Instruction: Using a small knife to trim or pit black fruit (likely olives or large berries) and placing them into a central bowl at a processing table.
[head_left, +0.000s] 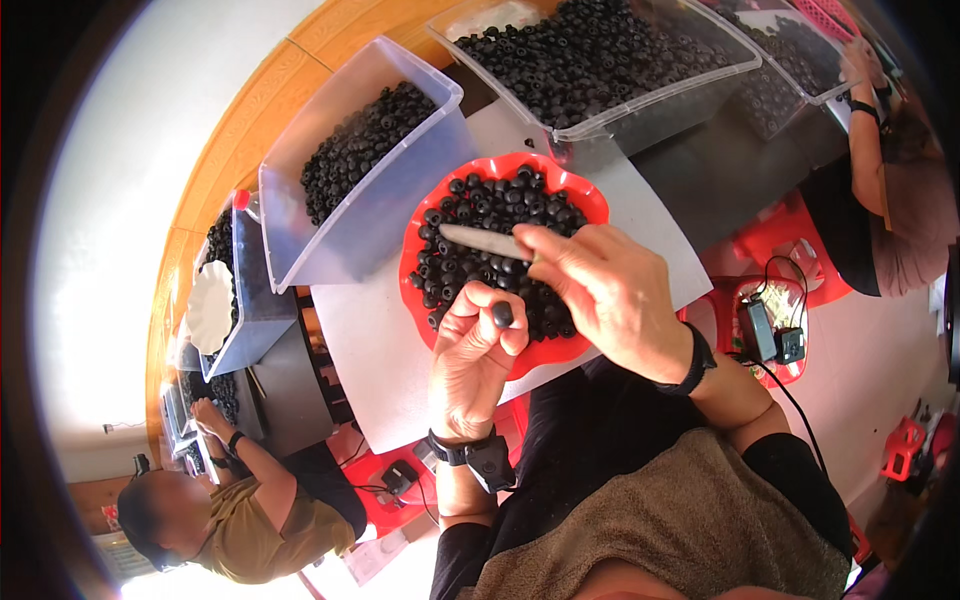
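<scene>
My left hand (470, 365) is closed, pinching one small black bead-like piece (503, 314) between thumb and fingers. In my right hand (625, 300) is a small knife-like tool with a flat grey blade (475, 239). The blade points left, above the pieces and apart from the one in my left hand. Beneath both hands stands a red scalloped bowl (408, 265) filled with round black pieces (520, 200), several showing a hole. My hands hide part of the bowl's near side.
The bowl stands on a white board (350, 370). Behind it are clear plastic bins (365, 240) (660, 100) of black pieces. One co-worker (250, 510) sits at the left, another (880, 190) at the far right. A red stool (775, 340) with cables is beside me.
</scene>
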